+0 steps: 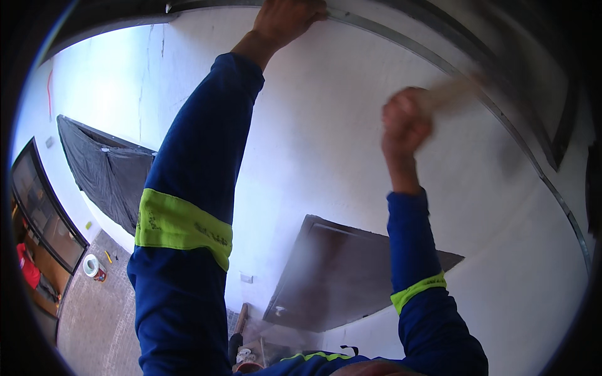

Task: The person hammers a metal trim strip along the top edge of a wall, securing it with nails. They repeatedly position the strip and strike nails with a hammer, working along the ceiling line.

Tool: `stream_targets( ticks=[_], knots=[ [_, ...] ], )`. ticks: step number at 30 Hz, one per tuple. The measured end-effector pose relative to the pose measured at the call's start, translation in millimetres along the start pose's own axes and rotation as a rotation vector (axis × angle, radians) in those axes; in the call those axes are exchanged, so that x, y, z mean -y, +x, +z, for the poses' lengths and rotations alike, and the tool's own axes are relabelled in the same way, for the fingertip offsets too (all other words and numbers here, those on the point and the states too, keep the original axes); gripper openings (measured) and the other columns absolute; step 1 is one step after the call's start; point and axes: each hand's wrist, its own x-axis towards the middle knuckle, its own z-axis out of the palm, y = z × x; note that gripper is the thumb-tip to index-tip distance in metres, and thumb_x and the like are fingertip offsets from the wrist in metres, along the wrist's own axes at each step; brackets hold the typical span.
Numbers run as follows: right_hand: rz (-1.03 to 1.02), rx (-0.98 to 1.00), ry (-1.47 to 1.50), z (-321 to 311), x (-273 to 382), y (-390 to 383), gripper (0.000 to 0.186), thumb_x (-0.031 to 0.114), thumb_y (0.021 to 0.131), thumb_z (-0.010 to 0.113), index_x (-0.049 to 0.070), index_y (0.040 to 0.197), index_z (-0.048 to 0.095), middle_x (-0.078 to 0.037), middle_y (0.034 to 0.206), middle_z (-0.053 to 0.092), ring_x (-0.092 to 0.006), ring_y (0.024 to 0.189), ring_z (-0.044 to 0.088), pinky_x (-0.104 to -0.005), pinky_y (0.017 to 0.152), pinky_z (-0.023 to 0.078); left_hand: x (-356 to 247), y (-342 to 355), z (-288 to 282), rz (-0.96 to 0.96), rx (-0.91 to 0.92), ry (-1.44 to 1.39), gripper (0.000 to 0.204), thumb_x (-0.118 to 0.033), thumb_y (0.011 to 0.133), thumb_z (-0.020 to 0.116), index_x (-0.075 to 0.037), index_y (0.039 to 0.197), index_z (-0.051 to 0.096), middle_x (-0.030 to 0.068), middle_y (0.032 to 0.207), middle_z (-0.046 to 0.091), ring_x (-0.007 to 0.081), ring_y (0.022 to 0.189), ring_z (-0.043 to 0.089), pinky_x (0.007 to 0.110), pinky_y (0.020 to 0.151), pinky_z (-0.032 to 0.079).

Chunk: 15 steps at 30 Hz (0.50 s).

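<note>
At the top edge, my left hand [285, 20] is closed with its fingers curled at a thin grey metal strip [389, 31], which runs in a long curve along the white wall. My right hand [406, 122] is a fist around a tool with a pale, wood-coloured handle [448, 97]. Motion smears the tool, and its far end blurs into the dark area beside the strip, so its kind cannot be made out. Both arms are raised in blue sleeves with yellow-green bands.
Below my hands, a dark panel [351, 276] is set in the wall. Dark sheeting [106, 169] covers another opening at left. A white bucket [94, 267] stands on the paved floor [103, 326]. A person in red [28, 266] is by the glazed door [47, 207]. Dark framing [533, 81] lies overhead.
</note>
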Motion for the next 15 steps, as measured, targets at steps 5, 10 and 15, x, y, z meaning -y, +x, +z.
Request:
stream_targets(
  ticks=[5, 10, 15],
  knots=[
    [0.19, 0.181, -0.155, 2.9, -10.5, -0.6, 0.031, 0.036, 0.107, 0.055, 0.005, 0.102, 0.056, 0.002, 0.069, 0.054, -0.0057, 0.056, 0.053, -0.0238, 0.049, 0.044, 0.0, 2.7, -0.5, -0.022, 0.019, 0.031, 0.011, -0.023, 0.086, 0.075, -0.013, 0.087, 0.073, 0.0045, 0.089, 0.07, 0.0271, 0.089, 0.067, 0.042, 0.093, 0.05],
    [0.06, -0.044, 0.302, -22.0, 3.9, -10.2, 0.021, 0.027, 0.106, 0.056, 0.007, 0.101, 0.055, 0.003, 0.07, 0.05, -0.0022, 0.053, 0.043, -0.02, 0.046, 0.037, -0.7, 1.1, -0.5, -0.021, 0.041, 0.019, 0.012, -0.024, 0.087, 0.074, -0.012, 0.088, 0.074, 0.0047, 0.089, 0.071, 0.0268, 0.089, 0.067, 0.042, 0.092, 0.05],
    [0.423, 0.337, -0.301, 16.8, -9.0, 0.3, 0.032, 0.035, 0.107, 0.052, 0.003, 0.105, 0.056, -0.002, 0.067, 0.052, -0.0105, 0.057, 0.053, -0.0303, 0.059, 0.049, -0.5, 1.7, -0.1, -0.032, 0.031, 0.03, 0.012, -0.024, 0.087, 0.074, -0.012, 0.089, 0.074, 0.005, 0.088, 0.07, 0.0276, 0.089, 0.067, 0.043, 0.09, 0.051]
  ],
)
